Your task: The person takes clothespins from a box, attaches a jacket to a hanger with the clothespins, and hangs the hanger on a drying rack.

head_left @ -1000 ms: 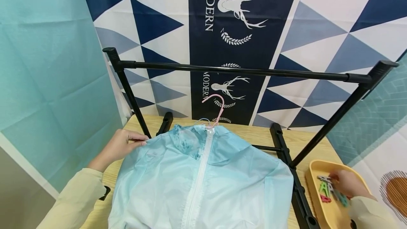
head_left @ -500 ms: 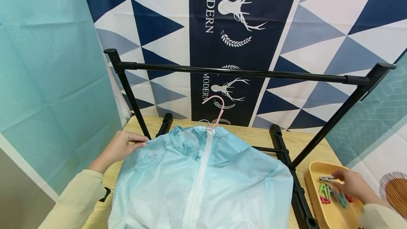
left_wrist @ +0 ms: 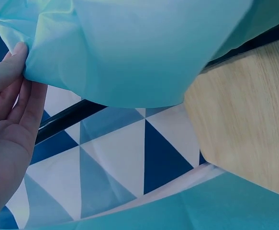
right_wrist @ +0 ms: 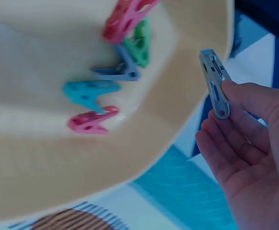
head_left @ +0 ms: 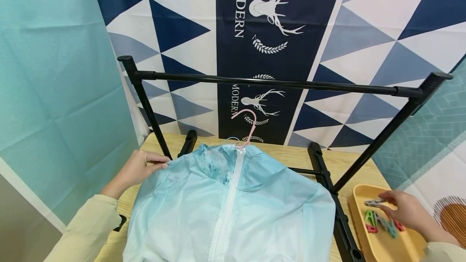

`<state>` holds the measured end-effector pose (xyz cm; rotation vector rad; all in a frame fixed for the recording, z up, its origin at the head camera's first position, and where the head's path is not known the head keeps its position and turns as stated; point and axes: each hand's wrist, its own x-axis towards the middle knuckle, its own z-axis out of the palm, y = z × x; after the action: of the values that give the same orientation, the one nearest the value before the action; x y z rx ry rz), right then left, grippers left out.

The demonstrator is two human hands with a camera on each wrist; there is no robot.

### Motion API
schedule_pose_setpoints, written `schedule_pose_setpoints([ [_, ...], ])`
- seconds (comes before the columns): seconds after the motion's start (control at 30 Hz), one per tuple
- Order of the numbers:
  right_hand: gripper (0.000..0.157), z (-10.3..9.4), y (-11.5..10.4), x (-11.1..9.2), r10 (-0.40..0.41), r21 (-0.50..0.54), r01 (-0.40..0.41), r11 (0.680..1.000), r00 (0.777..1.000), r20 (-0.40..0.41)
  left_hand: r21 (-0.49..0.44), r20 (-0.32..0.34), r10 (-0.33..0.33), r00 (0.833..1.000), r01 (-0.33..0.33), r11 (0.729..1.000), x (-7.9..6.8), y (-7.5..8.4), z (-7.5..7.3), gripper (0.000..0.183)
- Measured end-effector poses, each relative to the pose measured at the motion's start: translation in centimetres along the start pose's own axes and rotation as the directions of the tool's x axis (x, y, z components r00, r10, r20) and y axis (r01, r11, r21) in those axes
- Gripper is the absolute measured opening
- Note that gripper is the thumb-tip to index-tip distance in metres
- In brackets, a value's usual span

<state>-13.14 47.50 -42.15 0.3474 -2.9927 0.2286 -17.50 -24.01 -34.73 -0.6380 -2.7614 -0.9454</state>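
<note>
A light blue zip jacket (head_left: pixel 204 209) hangs on a pink hanger (head_left: pixel 253 126), whose hook rises from the collar. My left hand (head_left: pixel 140 169) pinches the jacket's shoulder; in the left wrist view the thumb (left_wrist: pixel 17 55) lies on the cloth. Over the yellow tray (head_left: pixel 358 217), my right hand (head_left: pixel 405 211) holds a grey clothespin (head_left: pixel 374 203) between thumb and fingers. The right wrist view shows this clothespin (right_wrist: pixel 216 84) raised beside the tray's rim. Several more clothespins, red, green, grey-blue and teal (right_wrist: pixel 89 93), lie in the tray.
A black rack stands on the wooden table (head_left: pixel 349 165), its crossbar (head_left: pixel 269 81) above and behind the jacket. The rack's right foot (head_left: pixel 340 217) runs between jacket and tray. A patterned cloth (head_left: pixel 182 23) covers the back wall.
My right hand has lifted the grey clothespin from among the others and drawn slightly up and right, leaving the rest in the tray. My left hand stays at the jacket's shoulder.
</note>
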Motion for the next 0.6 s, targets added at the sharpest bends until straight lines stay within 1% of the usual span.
schedule_pose_setpoints([
  [0.1,0.026,-0.5,-1.0,-0.1,-0.067,-0.023,0.066,0.998,0.996,-0.052,-0.005,0.001,0.005,1.0,-0.005,1.0,0.0,-0.1,0.1,0.016],
  [0.23,0.033,-1.3,-2.7,0.2,-0.146,-0.055,0.141,0.989,0.985,-0.093,-0.009,-0.002,0.007,1.0,-0.007,1.0,0.0,-0.1,0.0,0.016],
  [0.33,0.037,-1.9,-3.9,0.4,-0.201,-0.075,0.193,0.978,0.971,-0.129,-0.013,-0.002,0.0,1.0,0.0,1.0,0.1,-0.1,-0.1,0.016],
  [0.43,0.041,-2.6,-5.2,0.8,-0.259,-0.1,0.245,0.964,0.952,-0.165,-0.017,-0.002,-0.008,1.0,0.008,1.0,0.1,0.0,-0.1,0.016],
  [0.53,0.043,-3.1,-6.4,1.2,-0.305,-0.108,0.289,0.951,0.935,-0.183,-0.019,-0.002,-0.015,1.0,0.015,1.0,0.1,0.0,0.0,0.016],
  [0.6,0.043,-3.5,-7.2,1.5,-0.322,-0.115,0.305,0.945,0.928,-0.188,-0.019,-0.002,-0.018,1.0,0.018,1.0,0.1,-0.1,0.1,0.016],
])
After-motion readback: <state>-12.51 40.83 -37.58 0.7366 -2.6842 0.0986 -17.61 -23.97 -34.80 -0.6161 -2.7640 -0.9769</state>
